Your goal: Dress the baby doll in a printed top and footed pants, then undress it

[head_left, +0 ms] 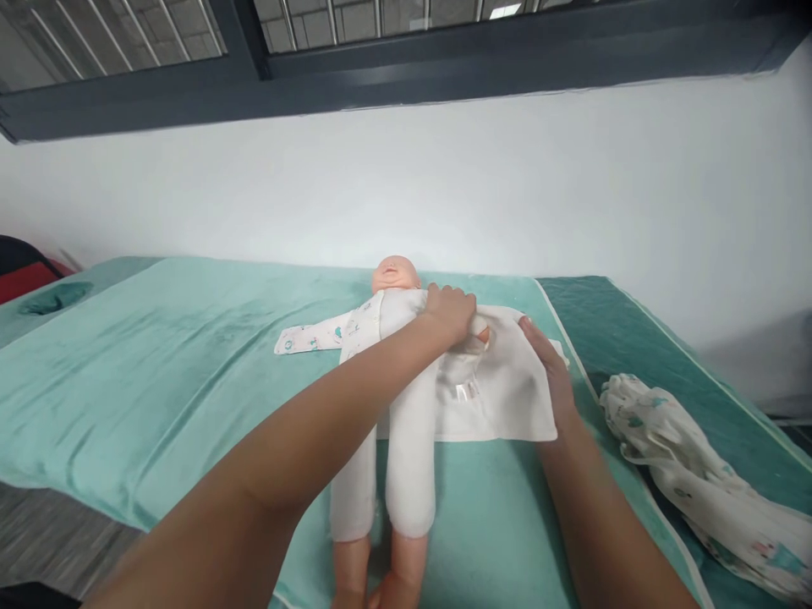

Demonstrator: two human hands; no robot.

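Observation:
A baby doll [412,482] lies on its back, head away from me, in white clothing with bare feet. A baby shirt [507,397] is spread at its right side, white inside out. The shirt's printed sleeve [310,336] stretches out to the doll's left side in my view. My left hand [452,315] reaches across the doll's chest, its fingers curled round the doll's arm, which is partly hidden. Pinched at the shirt's outer right part is my right hand [551,364]; some of its fingers are behind the cloth.
A teal cover [158,364] lies over the padded bed, with a darker green cover [589,321] on the right. A bundled printed cloth [704,482] rests there. Behind stands a white wall [317,186] under a dark window frame [412,72]. A red and black item [25,271] is at far left.

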